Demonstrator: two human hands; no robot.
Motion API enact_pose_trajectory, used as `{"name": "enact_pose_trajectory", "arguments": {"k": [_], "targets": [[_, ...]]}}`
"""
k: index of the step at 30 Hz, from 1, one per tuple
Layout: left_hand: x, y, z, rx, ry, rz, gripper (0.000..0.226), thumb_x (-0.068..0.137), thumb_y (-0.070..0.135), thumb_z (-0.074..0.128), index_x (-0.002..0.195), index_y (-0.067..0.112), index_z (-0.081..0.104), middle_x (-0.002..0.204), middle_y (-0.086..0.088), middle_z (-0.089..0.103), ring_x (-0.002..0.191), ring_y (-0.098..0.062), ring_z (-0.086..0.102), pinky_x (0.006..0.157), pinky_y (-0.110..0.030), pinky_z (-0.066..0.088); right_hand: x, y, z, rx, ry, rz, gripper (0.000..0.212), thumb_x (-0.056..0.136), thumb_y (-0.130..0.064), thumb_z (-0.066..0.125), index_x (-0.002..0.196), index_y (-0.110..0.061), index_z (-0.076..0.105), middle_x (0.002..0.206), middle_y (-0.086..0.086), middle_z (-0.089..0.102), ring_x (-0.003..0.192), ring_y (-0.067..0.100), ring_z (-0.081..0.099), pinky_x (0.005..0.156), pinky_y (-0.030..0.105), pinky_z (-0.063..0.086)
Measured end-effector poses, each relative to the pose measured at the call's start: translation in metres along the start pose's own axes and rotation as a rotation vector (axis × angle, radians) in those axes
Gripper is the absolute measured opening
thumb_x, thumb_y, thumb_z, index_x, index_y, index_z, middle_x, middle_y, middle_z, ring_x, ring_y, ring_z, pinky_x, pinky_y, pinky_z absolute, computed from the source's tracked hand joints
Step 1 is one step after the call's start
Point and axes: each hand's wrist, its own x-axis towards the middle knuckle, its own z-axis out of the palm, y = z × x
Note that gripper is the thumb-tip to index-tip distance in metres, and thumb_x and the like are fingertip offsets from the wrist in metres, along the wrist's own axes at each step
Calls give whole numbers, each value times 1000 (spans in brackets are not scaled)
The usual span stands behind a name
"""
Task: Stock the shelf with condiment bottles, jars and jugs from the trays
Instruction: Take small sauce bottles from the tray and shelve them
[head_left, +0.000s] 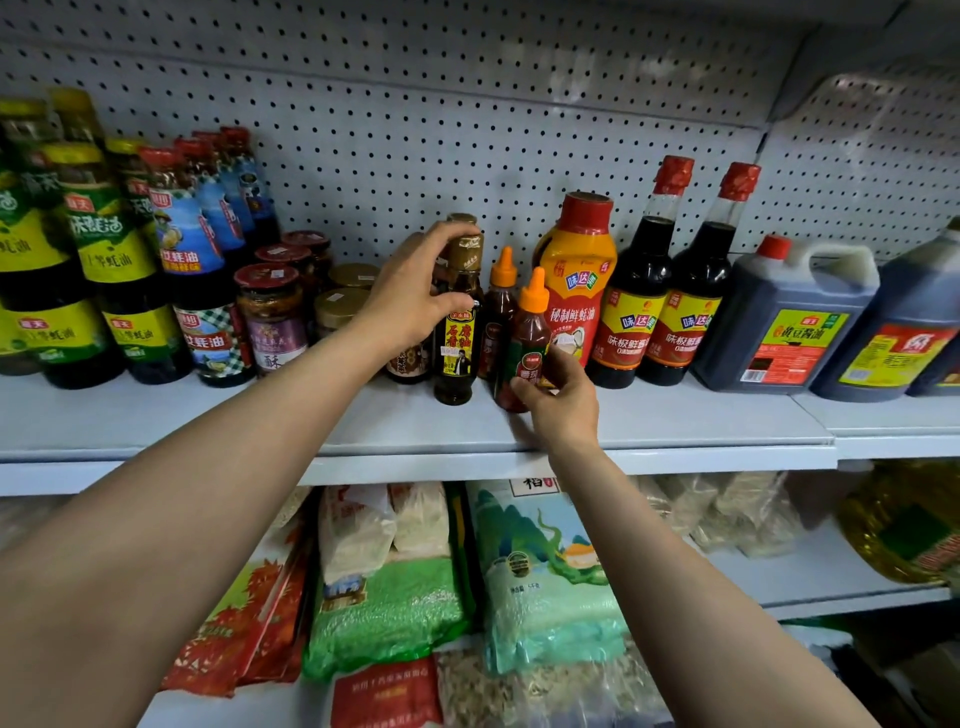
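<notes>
We see the sesame oil bottle (457, 332), dark with a gold cap and a yellow label, standing upright on the grey shelf (649, 421), near the middle of its length and a little back from the front edge. The left hand (415, 291) is curled round its neck and shoulder: the fingers arch over the cap from the left and the thumb presses across the front above the label. Just to its right, the right hand (558, 400) pinches the lower body of the front orange-capped sauce bottle (530, 343) between thumb and fingertips; the bottle's base is at the shelf surface, though we cannot tell whether it rests there fully. A second orange-capped sauce bottle (501, 306) stands directly behind it, and another gold-capped bottle (460, 218) peeks out behind the left hand's fingers.

Further right stand a large oyster sauce bottle (579, 280) with a red cap, then two tall soy sauce bottles (670, 291) with red foil tops, and beyond them two dark jugs (789, 322) towards the shelf's right end. To the left of the hands we find gold-lidded jars (340, 306), red-lidded jars (270, 317), and rows of green and blue labelled bottles (114, 249) reaching the left end. All of these sit against the perforated back panel (415, 130). On the shelf below lie bags of grain (395, 597).
</notes>
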Motion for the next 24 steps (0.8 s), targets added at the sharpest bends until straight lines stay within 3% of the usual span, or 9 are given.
{"name": "enact_pose_trajectory", "arguments": {"k": [4,8,10,13,15,20,24], "targets": [[0,0,3,11,9,-17,74,81,16,79,140,41,42,138,-2,49,108,-21,58,79,-18,45,3,2,-3,-39,-24,5,59,80,-14,81,133,-23,57,121,0,67,111,16,63,101,43,52],[-4,4,0,4,-29,-33,84,77,19,83,142,43,36,142,0,50,116,-18,55,94,-32,43,4,3,-2,16,-15,16,58,75,-13,85,126,-17,58,115,0,68,105,14,66,98,41,54],[-5,6,-1,29,-60,-46,94,72,18,86,145,43,32,141,-1,51,120,-20,54,92,-30,40,4,3,-1,30,-21,12,56,73,-14,87,121,-17,58,112,-2,68,105,14,65,97,40,55],[-6,7,0,90,-67,-59,100,71,14,87,146,44,27,123,-4,59,109,-37,60,79,-32,45,4,2,1,17,-43,-13,55,74,-16,87,120,-16,58,110,-3,67,103,13,65,96,36,55],[-7,8,1,109,-57,-72,101,72,13,86,146,45,26,111,-3,58,107,-40,61,77,-34,46,4,1,2,7,-65,-28,55,76,-16,86,123,-15,58,112,-2,68,103,13,66,96,35,55],[-8,11,4,123,-31,-64,101,71,14,86,146,45,25,133,-5,57,103,-21,57,91,-39,49,8,8,2,-33,-89,-43,50,78,-20,84,124,-17,64,110,-2,71,102,11,67,95,37,56],[-7,10,5,120,-27,-76,101,72,13,85,145,47,24,135,-4,55,104,-22,56,93,-41,49,9,10,-1,-44,-104,-28,49,80,-19,82,125,-16,66,112,-2,72,100,8,67,96,35,55]]}}
